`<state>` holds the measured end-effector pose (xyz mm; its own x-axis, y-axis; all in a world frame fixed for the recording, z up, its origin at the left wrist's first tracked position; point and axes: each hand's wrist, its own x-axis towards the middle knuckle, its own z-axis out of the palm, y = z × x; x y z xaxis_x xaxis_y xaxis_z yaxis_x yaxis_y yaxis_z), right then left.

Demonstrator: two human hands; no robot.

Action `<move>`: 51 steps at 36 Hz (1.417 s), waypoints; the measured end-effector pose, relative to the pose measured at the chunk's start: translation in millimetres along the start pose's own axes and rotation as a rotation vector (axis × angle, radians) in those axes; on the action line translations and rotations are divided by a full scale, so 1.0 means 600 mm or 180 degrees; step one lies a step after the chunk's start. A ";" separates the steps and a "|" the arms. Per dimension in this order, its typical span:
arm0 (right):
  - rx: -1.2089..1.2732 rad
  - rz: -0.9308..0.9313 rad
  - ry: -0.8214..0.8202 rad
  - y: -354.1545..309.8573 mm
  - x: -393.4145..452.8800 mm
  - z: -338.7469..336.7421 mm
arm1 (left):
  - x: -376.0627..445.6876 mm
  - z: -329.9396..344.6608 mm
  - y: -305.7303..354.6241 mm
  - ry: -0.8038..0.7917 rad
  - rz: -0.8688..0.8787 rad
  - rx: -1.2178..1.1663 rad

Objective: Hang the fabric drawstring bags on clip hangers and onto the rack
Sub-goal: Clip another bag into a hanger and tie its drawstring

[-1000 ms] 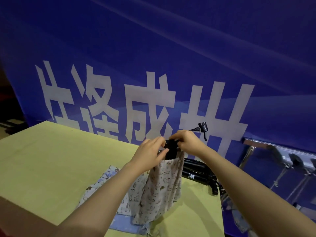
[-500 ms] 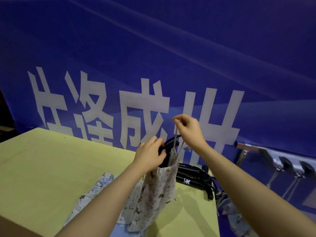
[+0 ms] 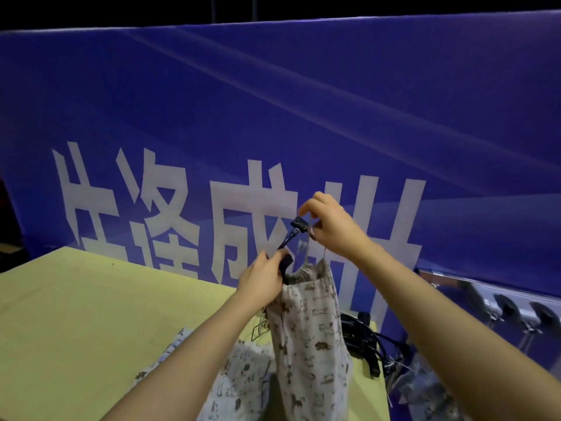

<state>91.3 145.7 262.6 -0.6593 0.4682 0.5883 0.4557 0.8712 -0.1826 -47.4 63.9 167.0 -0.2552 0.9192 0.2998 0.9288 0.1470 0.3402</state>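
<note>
Spare bags (image 3: 239, 375) lie on the surface (image 3: 76, 314). Above, the left hand (image 3: 262, 281) grips the clip hanger (image 3: 287, 264) at the printed bag's (image 3: 309, 329) gathered mouth; right hand (image 3: 329, 226) pinches the drawstring (image 3: 309, 238) taut beside the free clip (image 3: 300, 223). Seat fabric fully before releasing. Rack (image 3: 485, 296) beyond.

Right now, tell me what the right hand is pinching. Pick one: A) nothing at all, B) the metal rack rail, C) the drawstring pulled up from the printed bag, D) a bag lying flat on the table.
C: the right hand pinches the thin drawstring, which runs up from the gathered mouth of the printed bag, beside the upper clip of the black clip hanger. The left hand grips the lower clip at the bag's top edge.
</note>
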 end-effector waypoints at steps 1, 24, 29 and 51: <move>-0.0120 -0.0014 0.0014 0.005 0.001 0.001 | 0.000 0.001 0.002 0.0002 0.0001 -0.0010; 0.1331 0.1215 0.0605 -0.026 -0.020 0.041 | 0.002 0.022 0.029 -0.0194 0.0174 0.0088; 0.0283 0.0746 0.0415 -0.018 -0.023 0.041 | -0.006 0.030 0.026 -0.0185 0.0293 0.0295; 0.0571 0.0524 0.0714 -0.040 -0.013 0.038 | -0.024 0.036 0.043 -0.0050 -0.0204 -0.0092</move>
<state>72.0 124.1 244.5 -0.4283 0.5781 0.6945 0.4194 0.8080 -0.4139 -14.0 62.5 152.1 -0.3094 0.9139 0.2627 0.9026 0.1953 0.3837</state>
